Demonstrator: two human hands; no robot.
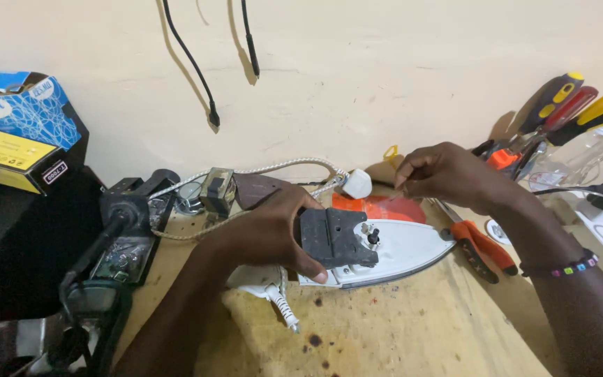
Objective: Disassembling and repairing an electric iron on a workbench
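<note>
Two hands worked over a stained bench (413, 328). Left hand (273, 234) curled around the dark block (334, 237) on the iron (403, 251), near centre. Right hand (448, 174) hovered right, fingertips pinched together. Screwdrivers (567, 101) leaned on the far wall (357, 77).

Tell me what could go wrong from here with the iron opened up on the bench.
1. The left hand alone steadies the clothes iron by its dark rear block; it might slip.
2. The right hand is raised with fingertips pinched, whatever they hold too small to see; a small part could drop among the clutter.
3. The braided cord loops behind the iron and could snag.
</note>
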